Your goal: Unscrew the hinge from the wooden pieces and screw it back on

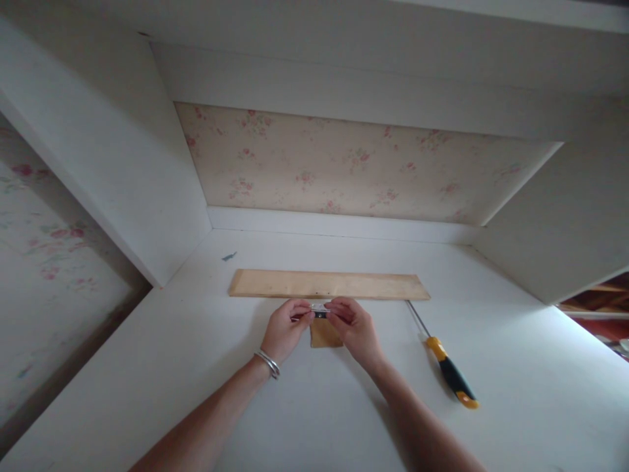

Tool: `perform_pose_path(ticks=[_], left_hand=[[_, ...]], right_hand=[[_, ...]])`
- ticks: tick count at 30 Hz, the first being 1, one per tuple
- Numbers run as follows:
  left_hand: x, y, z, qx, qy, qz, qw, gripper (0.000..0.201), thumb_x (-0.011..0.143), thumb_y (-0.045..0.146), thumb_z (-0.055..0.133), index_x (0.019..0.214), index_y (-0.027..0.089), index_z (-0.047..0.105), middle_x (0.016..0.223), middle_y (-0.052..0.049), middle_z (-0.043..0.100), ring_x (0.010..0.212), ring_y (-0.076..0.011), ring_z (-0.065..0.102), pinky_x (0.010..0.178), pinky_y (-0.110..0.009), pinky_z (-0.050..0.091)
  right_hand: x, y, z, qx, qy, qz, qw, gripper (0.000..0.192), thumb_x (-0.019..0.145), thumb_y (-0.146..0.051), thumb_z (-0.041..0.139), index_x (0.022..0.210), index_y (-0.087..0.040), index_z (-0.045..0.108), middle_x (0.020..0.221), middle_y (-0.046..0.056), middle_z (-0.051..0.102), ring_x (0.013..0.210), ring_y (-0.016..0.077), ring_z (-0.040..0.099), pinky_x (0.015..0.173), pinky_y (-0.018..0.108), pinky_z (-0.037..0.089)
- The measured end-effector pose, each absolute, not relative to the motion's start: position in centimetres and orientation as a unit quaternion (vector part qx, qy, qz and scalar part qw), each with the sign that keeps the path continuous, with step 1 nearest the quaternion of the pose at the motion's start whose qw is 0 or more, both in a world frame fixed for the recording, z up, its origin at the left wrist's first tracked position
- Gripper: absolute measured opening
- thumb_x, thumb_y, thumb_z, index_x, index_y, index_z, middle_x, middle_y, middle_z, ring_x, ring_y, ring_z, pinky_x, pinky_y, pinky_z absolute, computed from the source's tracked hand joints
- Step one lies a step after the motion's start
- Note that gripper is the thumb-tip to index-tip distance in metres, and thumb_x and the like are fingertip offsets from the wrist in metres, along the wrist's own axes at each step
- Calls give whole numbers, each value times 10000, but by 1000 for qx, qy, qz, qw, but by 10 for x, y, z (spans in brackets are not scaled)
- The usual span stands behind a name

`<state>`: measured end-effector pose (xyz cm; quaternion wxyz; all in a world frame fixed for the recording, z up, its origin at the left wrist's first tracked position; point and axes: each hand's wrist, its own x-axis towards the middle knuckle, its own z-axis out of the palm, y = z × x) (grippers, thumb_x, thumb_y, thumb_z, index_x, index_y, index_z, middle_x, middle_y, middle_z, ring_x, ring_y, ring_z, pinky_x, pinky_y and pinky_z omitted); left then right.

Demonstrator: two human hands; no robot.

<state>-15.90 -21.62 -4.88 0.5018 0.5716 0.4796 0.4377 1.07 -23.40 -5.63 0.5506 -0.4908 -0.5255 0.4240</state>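
Head view, as I see it remotely: the left hand pinches one end of a small metal piece, its long axis running sideways, roughly parallel to the wooden board just beyond; a tan square shows on the near side; the right hand, equally near, pinches the other end; a screwdriver lies farther right

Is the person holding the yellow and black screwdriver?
No, the screwdriver lies on the white surface, while the left hand and right hand hold a small metal-looking piece.
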Motion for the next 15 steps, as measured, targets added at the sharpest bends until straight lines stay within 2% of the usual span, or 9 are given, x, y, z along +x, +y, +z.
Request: perform_pose_path(ticks=[9,15], left_hand=[[-149,-201,-55,657,512,421,359,155,796,294,589,907,196,637,880,-45,698,812,-174,654,760,-281,490],[-143,-184,-59,657,518,409,365,128,804,267,574,873,186,646,868,-47,697,808,-167,651,770,-277,483]], right_hand=[[19,-215,-61,-547,-585,307,514,179,787,-273,567,948,-202,600,918,63,692,858,176,655,803,345,517],[26,-204,-63,-566,-610,246,497,169,796,-290,546,928,-203,607,884,46,689,810,166,651,759,317,503]])
